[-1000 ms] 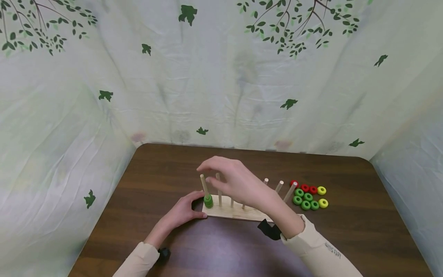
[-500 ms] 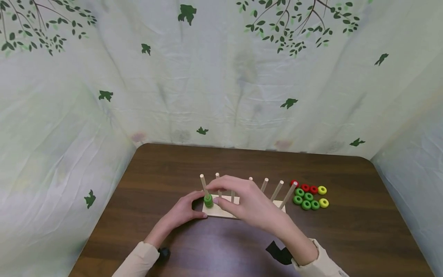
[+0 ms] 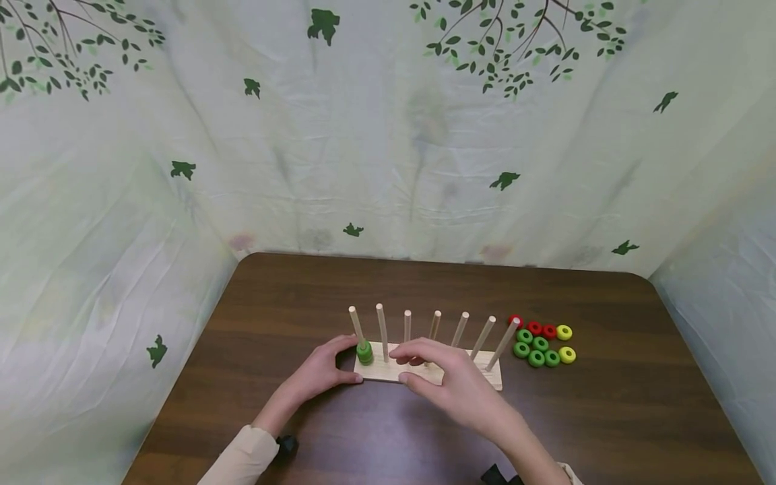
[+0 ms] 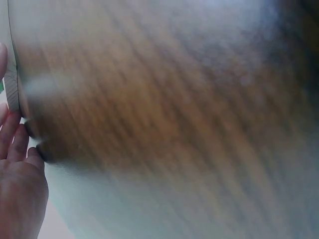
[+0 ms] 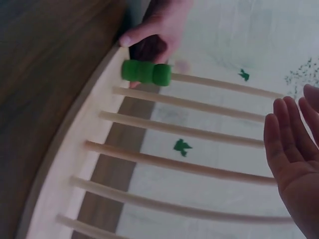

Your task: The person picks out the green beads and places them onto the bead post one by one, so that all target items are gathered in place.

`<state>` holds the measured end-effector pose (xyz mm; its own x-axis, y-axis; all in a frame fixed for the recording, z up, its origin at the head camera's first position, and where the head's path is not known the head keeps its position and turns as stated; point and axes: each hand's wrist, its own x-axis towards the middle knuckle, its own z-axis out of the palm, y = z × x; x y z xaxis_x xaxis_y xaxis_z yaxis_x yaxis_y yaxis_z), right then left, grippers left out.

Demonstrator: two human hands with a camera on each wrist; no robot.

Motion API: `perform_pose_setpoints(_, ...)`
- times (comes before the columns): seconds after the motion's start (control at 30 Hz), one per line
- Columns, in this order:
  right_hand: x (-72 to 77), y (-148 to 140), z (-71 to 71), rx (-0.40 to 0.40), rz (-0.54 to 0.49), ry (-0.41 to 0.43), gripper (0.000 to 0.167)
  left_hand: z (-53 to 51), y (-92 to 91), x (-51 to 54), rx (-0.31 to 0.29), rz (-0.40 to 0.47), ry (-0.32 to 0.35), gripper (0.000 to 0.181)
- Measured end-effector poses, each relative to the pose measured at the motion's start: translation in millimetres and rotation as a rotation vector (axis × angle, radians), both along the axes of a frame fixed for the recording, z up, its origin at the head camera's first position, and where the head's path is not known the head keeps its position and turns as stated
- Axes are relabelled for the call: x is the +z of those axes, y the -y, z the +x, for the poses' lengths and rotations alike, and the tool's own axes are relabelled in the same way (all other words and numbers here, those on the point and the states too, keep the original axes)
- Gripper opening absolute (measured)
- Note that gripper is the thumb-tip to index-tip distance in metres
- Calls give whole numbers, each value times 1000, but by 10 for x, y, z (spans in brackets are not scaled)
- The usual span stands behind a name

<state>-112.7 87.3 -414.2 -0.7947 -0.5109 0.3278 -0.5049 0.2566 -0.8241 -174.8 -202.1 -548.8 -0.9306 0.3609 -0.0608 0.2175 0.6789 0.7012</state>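
Observation:
A pale wooden pegboard (image 3: 378, 370) with several upright pegs lies on the table. Three green rings (image 5: 144, 72) are stacked at the foot of its leftmost peg; the other pegs carry none. My left hand (image 3: 321, 364) holds the board's left end, thumb at the front edge and fingers at the back. In the left wrist view only part of that hand (image 4: 22, 194) shows, beside the board edge (image 4: 12, 94). Over the middle of the board hovers my right hand (image 3: 455, 380), its fingers loosely bent around nothing. The right wrist view shows its fingers (image 5: 286, 127) near the peg tips.
Right of the board, loose rings lie in a cluster: several green rings (image 3: 536, 358), red rings (image 3: 534, 329) and two yellow rings (image 3: 566, 355). The dark wooden table (image 3: 291, 289) ends at a leaf-printed cloth (image 3: 376, 155) behind.
My right hand has come down from above the left pegs, then moved right and toward me over the board's middle. The left hand has stayed on the board's end.

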Motion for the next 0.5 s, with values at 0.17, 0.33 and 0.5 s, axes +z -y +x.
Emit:
perform_pose_setpoints(0.17, -180, -103, 66, -61, -24, 42, 31, 4, 3, 17, -1, 0, 4, 72)
perform_pose_setpoints(0.33, -384, -225, 139, -114, -79, 88, 30, 8, -2, 25, -5, -2, -2, 71)
perform_pose_setpoints(0.5, -596, -352, 229, -176, -132, 170, 25, 21, -14, 40, -2, 4, 11, 71)
